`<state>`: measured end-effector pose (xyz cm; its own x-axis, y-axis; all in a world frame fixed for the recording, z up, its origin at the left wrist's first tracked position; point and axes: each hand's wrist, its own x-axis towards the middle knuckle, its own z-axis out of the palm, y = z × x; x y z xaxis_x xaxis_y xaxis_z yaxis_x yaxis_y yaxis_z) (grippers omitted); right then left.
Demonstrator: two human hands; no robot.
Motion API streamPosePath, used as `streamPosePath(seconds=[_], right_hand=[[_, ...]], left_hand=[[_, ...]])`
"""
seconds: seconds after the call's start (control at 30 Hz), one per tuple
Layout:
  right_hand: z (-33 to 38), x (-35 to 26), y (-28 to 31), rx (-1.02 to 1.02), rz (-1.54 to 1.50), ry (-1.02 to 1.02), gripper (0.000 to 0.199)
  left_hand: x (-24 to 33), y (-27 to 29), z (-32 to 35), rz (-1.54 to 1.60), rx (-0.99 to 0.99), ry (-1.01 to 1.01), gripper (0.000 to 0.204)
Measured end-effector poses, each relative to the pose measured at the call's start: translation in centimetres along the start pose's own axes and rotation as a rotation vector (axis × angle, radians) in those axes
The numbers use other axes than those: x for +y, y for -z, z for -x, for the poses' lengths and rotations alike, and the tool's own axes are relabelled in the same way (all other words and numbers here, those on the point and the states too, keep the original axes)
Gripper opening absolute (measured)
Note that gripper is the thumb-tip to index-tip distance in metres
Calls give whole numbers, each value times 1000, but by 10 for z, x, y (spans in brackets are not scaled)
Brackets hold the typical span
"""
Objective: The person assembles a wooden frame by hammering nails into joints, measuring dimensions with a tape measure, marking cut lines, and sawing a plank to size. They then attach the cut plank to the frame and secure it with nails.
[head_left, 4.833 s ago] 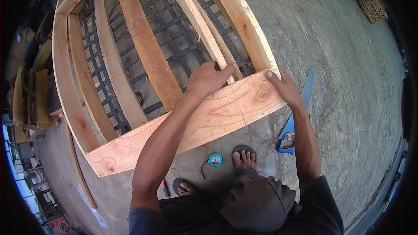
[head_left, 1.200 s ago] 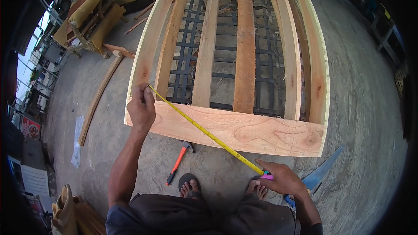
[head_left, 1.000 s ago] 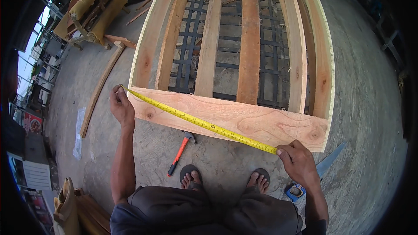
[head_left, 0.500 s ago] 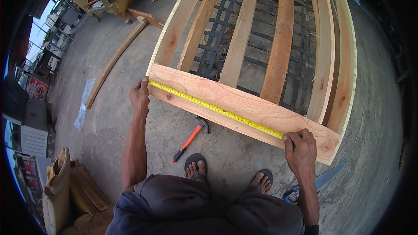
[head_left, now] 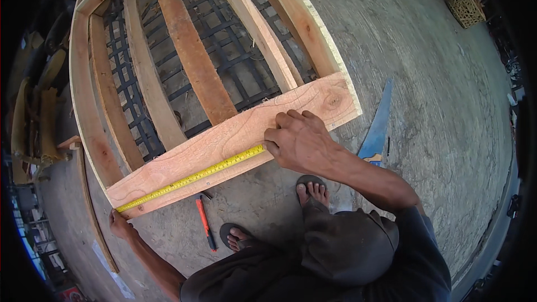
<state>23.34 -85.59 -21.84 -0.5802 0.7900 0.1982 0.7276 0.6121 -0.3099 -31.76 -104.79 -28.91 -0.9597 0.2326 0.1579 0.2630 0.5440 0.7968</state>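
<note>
A yellow tape measure blade is stretched along the face of a pale wooden board at the near end of a wooden frame. My left hand pinches the blade's end at the board's left corner. Farther right, my right hand is closed over the blade's other end, its thumb by the tape and its curled fingers over the board. That hand hides the tape's case. Slats run away from the board inside the frame, above dark woven webbing.
A hammer with a red and black handle lies on the concrete by my left foot. To the right lies a handsaw. A long wooden strip rests left of the frame. Woven baskets stand at the far right.
The view has turned, so the frame now sits farther left and slants the other way. My right forearm now reaches in from the right, with its hand's back uppermost. The tape remains stretched along the board.
</note>
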Motion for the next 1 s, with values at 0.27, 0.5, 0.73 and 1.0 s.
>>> streamPosePath(seconds=[0.27,0.5,0.73,1.0], right_hand=[[41,103,60,18,292,-228,18],[50,111,46,82,298,-234,19],[51,113,47,79,288,-246,17],[50,114,44,82,299,-236,18]], left_hand=[[1,3,-3,-27,-52,-5,32],[6,2,2,-49,-73,-29,30],[11,1,7,-82,-43,-8,32],[5,1,3,-100,-42,-44,33]])
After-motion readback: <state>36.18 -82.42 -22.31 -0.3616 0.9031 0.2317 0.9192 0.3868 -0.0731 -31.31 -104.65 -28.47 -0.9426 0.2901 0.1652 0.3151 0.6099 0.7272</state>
